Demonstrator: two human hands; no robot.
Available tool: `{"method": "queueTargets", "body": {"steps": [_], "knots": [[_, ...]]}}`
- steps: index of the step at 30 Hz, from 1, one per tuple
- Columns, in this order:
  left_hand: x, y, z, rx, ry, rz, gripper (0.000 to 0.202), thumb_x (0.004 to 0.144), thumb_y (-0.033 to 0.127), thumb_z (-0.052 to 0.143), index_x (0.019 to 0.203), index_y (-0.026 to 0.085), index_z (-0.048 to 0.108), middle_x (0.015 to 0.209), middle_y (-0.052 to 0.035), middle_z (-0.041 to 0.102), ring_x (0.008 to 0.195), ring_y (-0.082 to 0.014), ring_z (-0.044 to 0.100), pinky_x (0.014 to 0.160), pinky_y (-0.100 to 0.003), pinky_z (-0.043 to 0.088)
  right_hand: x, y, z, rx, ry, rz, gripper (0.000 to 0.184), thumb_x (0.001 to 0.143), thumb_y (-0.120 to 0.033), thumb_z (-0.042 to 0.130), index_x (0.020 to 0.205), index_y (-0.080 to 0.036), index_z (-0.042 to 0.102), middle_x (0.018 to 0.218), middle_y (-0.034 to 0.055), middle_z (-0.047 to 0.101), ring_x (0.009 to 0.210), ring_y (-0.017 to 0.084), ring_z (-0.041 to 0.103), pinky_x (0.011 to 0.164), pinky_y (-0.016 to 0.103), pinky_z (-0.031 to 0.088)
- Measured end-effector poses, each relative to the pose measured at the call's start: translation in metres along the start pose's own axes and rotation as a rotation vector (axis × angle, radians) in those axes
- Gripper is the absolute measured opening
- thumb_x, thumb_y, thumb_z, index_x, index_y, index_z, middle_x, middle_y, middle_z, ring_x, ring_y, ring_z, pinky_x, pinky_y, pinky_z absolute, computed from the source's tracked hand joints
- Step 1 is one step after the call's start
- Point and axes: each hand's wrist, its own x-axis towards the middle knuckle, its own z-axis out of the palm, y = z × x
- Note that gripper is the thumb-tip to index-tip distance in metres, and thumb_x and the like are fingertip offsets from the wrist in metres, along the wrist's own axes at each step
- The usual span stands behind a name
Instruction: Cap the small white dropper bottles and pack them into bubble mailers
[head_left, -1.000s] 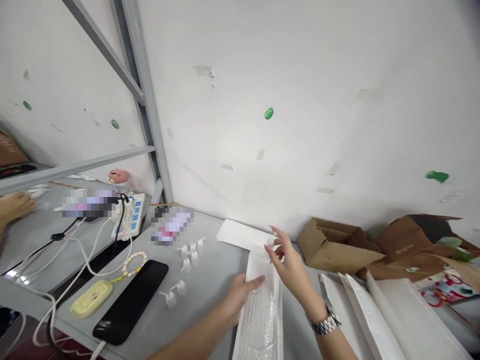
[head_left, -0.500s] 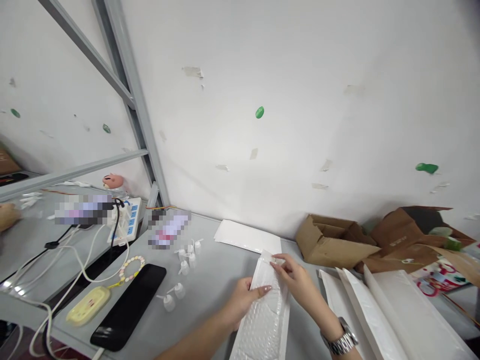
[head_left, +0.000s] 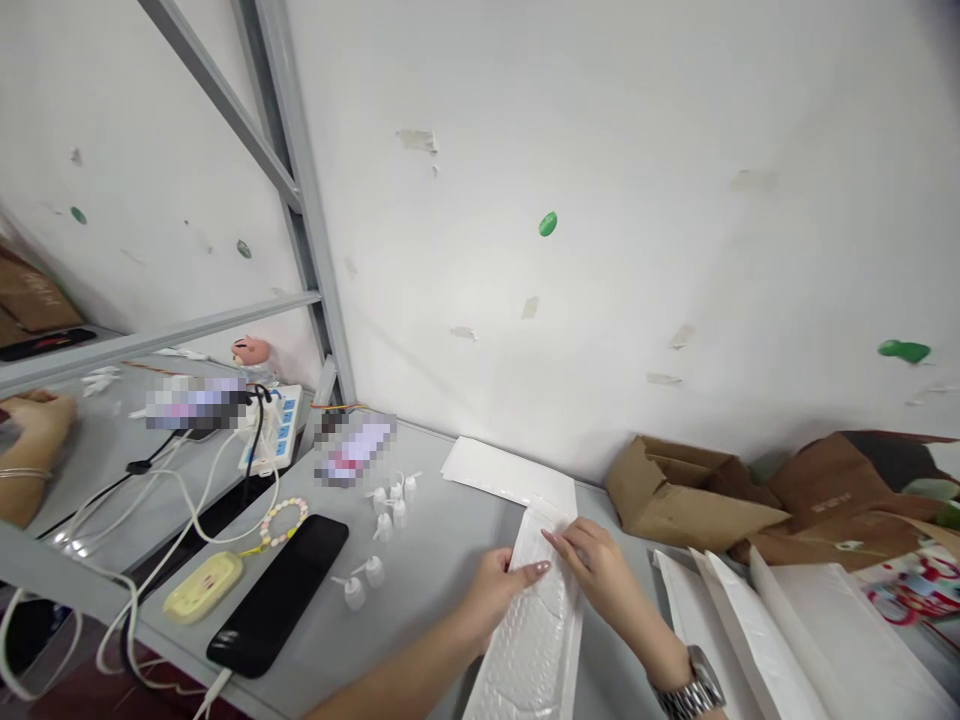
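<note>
A white bubble mailer [head_left: 531,645] lies lengthwise in front of me, its narrow top end pointing toward the wall. My left hand [head_left: 491,598] grips its left edge, thumb on top and the other fingers tucked beneath. At the upper right edge, my right hand [head_left: 596,568] has its fingers closed on the mailer near the top flap; a metal watch [head_left: 691,690] is on that wrist. Just beyond the top end rests another flat white mailer [head_left: 510,472]. Whether anything is inside the held mailer, I cannot tell.
Several small white bottles [head_left: 385,527] stand left of my hands, beside a black power bank [head_left: 279,597] and a yellow case [head_left: 202,587]. More white mailers [head_left: 787,640] and a cardboard box [head_left: 686,495] are at right. Cables, a power strip [head_left: 281,430] and another person's hand [head_left: 41,425] are left.
The view has swung slightly left, so more of the other person's arm shows. My right-hand fingers have slid a little lower along the mailer's top end; both hands keep hold of it.
</note>
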Motion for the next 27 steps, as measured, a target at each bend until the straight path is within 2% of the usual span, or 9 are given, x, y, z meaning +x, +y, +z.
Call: {"method": "queueTargets", "body": {"steps": [3,7,11,13,16,18,21,23,27], "knots": [[-0.001,0.0,0.001,-0.003,0.011,0.0,0.042,0.045,0.042,0.082,0.067,0.01,0.066,0.059,-0.0022,0.064,0.054,-0.0153,0.056,0.056,-0.026,0.04,0.015,-0.009,-0.004,-0.246,-0.018,-0.044,0.045,0.091,-0.04,0.039,0.06,-0.018,0.062,0.065,0.0065,0.059,0.068,0.02,0.058,0.064,0.032,0.042],[0.002,0.0,-0.001,-0.033,0.035,0.03,0.039,0.046,0.041,0.081,0.066,0.011,0.066,0.058,-0.0018,0.064,0.054,-0.0158,0.056,0.055,-0.025,0.04,0.045,-0.042,-0.009,-0.424,0.115,-0.059,0.033,0.091,-0.033,0.043,0.072,-0.016,0.065,0.074,0.0092,0.062,0.076,0.023,0.057,0.068,0.035,0.04],[0.006,0.004,-0.006,-0.06,0.109,0.105,0.038,0.048,0.039,0.081,0.068,0.011,0.066,0.06,-0.0014,0.065,0.057,-0.0163,0.057,0.055,-0.024,0.04,0.062,-0.064,-0.003,-0.181,0.154,-0.094,0.028,0.091,-0.033,0.042,0.084,-0.018,0.065,0.083,0.0078,0.062,0.081,0.022,0.057,0.071,0.035,0.042],[0.007,0.008,-0.008,-0.074,0.148,0.161,0.038,0.055,0.041,0.078,0.076,0.012,0.066,0.066,-0.0022,0.067,0.062,-0.0171,0.06,0.059,-0.025,0.042,0.06,-0.06,0.002,-0.069,0.267,-0.076,0.029,0.09,-0.037,0.041,0.098,-0.018,0.063,0.095,0.0103,0.061,0.091,0.024,0.055,0.078,0.038,0.043],[0.005,0.017,-0.011,-0.116,0.21,0.247,0.039,0.064,0.044,0.072,0.087,0.014,0.064,0.076,-0.0037,0.07,0.071,-0.0193,0.063,0.066,-0.027,0.045,0.042,-0.041,0.007,0.064,0.439,0.087,0.043,0.087,-0.046,0.042,0.116,-0.017,0.054,0.112,0.0147,0.055,0.107,0.029,0.049,0.089,0.046,0.04],[0.004,0.022,-0.011,-0.167,0.233,0.295,0.038,0.066,0.044,0.071,0.088,0.014,0.063,0.078,-0.0051,0.07,0.073,-0.021,0.064,0.067,-0.029,0.046,0.023,-0.028,0.01,0.213,0.327,0.222,0.048,0.086,-0.052,0.04,0.113,-0.016,0.056,0.108,0.0144,0.058,0.104,0.029,0.052,0.087,0.044,0.042],[0.001,0.027,-0.008,-0.237,0.224,0.312,0.038,0.064,0.043,0.073,0.086,0.013,0.063,0.078,-0.0064,0.07,0.071,-0.0218,0.065,0.066,-0.03,0.047,-0.003,-0.02,0.012,0.495,-0.106,0.316,0.053,0.083,-0.059,0.039,0.09,-0.013,0.064,0.086,0.0097,0.066,0.085,0.027,0.061,0.075,0.037,0.048],[-0.001,0.027,-0.005,-0.229,0.2,0.276,0.039,0.061,0.042,0.075,0.084,0.013,0.064,0.077,-0.0071,0.071,0.071,-0.0219,0.065,0.065,-0.03,0.048,-0.016,-0.023,0.013,0.655,-0.31,0.327,0.051,0.08,-0.059,0.045,0.086,-0.013,0.064,0.081,0.0076,0.068,0.081,0.027,0.062,0.071,0.035,0.049],[-0.003,0.023,-0.004,-0.099,0.118,0.141,0.047,0.048,0.029,0.084,0.086,0.011,0.064,0.078,-0.0077,0.071,0.073,-0.0227,0.065,0.065,-0.03,0.049,-0.027,-0.036,0.015,0.815,-0.386,0.336,0.048,0.077,-0.05,0.057,0.105,-0.012,0.06,0.103,0.0101,0.068,0.097,0.028,0.06,0.084,0.037,0.046]]}}
